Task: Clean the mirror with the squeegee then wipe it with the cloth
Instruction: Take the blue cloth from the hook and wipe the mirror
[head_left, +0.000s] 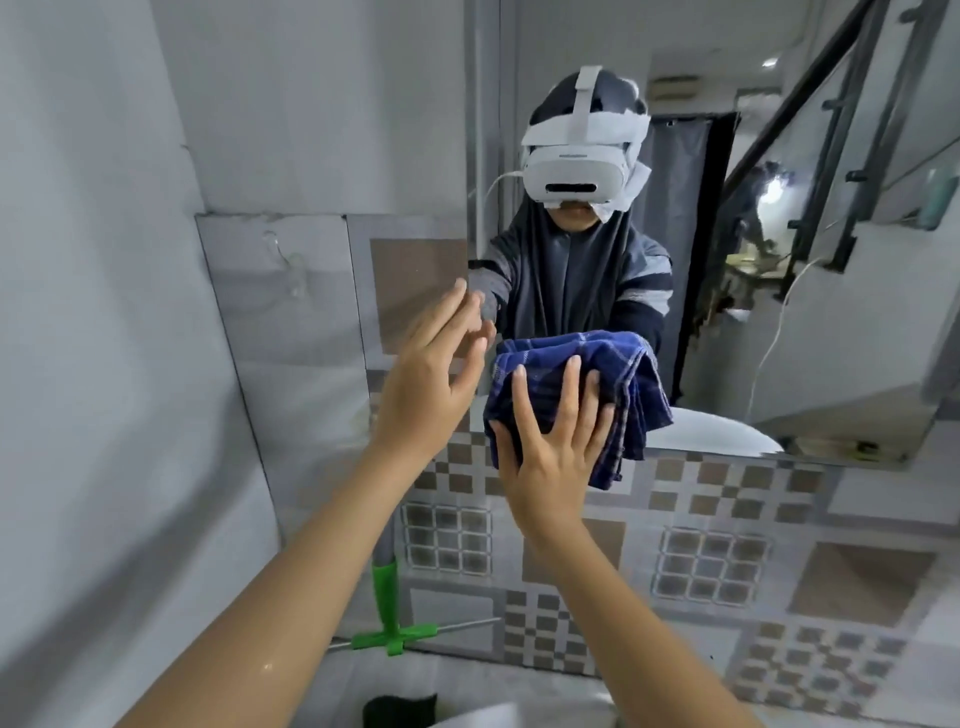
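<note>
The mirror (727, 338) hangs on the tiled wall and reflects a person wearing a headset. My right hand (550, 447) presses a folded blue checked cloth (613, 374) flat against the mirror's lower left part, fingers spread over it. My left hand (431, 374) is raised beside the mirror's left edge, fingers apart and holding nothing, its fingertips near the glass. The squeegee (387, 597), with a green head and grey handle, leans upright against the wall below, untouched by either hand.
Patterned tiles (727, 566) cover the wall under the mirror. A plain white wall (78, 312) closes in on the left. A dark object (400, 709) sits at the bottom edge beside something white.
</note>
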